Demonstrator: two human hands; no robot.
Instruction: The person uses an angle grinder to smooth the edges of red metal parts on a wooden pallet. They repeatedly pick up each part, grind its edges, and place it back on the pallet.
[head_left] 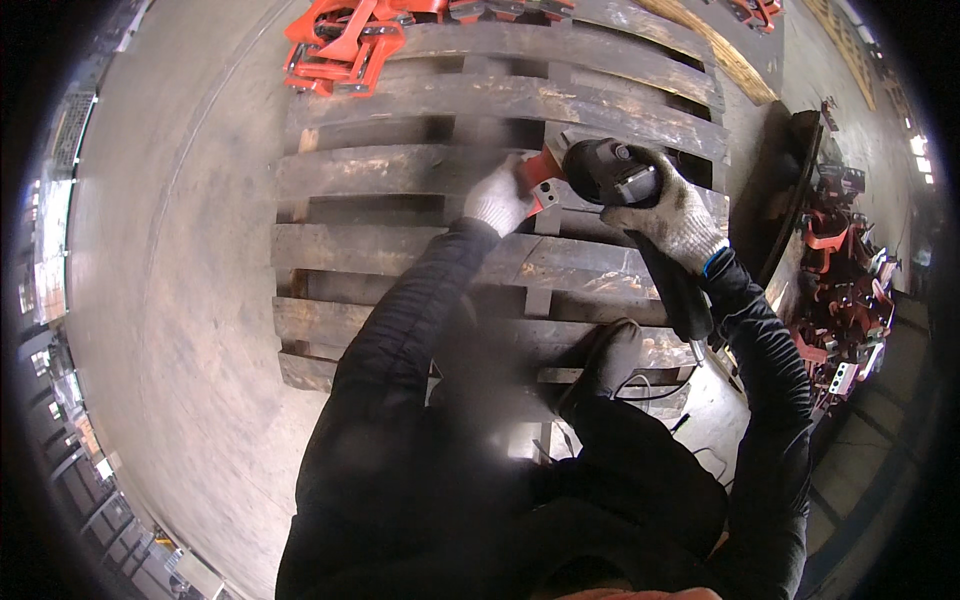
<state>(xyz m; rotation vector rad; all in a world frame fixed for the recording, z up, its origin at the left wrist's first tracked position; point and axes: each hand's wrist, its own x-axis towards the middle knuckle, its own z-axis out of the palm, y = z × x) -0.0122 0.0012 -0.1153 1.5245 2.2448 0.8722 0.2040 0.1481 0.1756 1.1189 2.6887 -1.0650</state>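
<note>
In a white knit glove, my left hand [497, 197] is closed on a red metal bracket [541, 172], which has holes in its bare end. My gloved right hand [672, 215] wraps round the head of a black angle grinder [682, 300]. The grinder's round front meets or overlaps the bracket's right end; whether they touch I cannot tell. Its long body slants down under my right wrist. Both hands are above a worn wooden pallet [400, 245]. My left fingertips are partly hidden behind the bracket.
Red metal parts [345, 48] lie piled on the pallet's far left corner. A heap of red and dark parts [840, 300] stands to the right, beside a dark upright panel [795, 195]. My boot [612, 358] rests at the pallet's near edge, close to a cord [655, 397].
</note>
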